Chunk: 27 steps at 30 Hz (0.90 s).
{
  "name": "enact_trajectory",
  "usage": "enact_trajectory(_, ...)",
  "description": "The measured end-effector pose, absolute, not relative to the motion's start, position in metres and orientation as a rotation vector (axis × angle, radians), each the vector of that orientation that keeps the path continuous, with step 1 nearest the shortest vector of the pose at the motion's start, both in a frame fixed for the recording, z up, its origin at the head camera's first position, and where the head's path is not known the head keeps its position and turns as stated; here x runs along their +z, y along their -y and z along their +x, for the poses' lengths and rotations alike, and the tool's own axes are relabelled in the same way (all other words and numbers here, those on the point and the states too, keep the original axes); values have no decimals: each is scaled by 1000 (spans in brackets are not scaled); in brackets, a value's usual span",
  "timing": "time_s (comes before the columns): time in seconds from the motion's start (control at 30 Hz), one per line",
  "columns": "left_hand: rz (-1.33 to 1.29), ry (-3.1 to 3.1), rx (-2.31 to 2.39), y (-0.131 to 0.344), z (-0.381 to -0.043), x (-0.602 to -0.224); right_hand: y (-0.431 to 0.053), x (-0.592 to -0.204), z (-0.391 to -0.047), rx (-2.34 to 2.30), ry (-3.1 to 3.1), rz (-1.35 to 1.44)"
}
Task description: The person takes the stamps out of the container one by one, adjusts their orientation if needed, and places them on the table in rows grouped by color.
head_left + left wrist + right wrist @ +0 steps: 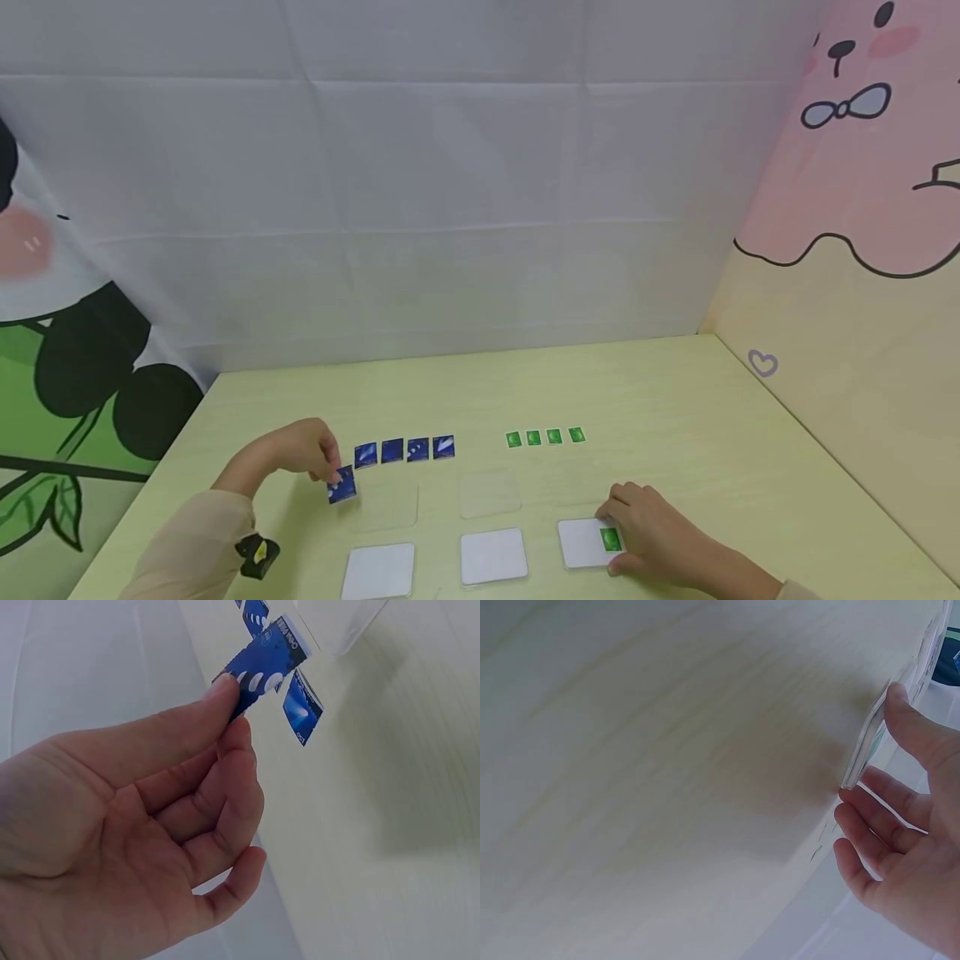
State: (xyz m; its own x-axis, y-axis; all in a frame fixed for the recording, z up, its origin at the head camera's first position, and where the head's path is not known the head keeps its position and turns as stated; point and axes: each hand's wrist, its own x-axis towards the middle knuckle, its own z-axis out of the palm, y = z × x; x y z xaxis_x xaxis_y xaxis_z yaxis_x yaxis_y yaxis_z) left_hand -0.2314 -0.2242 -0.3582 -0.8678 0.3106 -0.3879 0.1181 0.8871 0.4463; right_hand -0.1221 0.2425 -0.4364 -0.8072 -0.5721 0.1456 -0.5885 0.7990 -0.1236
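Note:
My left hand (300, 454) pinches a small blue card (264, 667) between thumb and fingertips; it has white moon shapes and a torn-looking long edge. This card is held just in front of a row of several similar blue cards (392, 451) on the table. On the right, my right hand (652, 529) grips the right end of a flat white rounded plate (581, 542), thumb at the near edge and fingers at the far one. A small green card (611, 540) lies on that plate, close to the hand. In the right wrist view the plate's clear edge (864, 742) shows between thumb and fingers.
Two more white plates, one in the middle (493, 557) and one on the left (380, 570), lie along the front. Behind them are clear rounded pieces (489, 493). Several green cards (533, 437) form a row farther back. Cloth walls (450, 208) border the table (637, 383).

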Motion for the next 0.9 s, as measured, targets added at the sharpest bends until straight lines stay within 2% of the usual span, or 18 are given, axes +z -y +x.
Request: enact_trajectory(0.9,263,-2616,482,226,-243,-368,-242,-435,-120,217,2868,934)
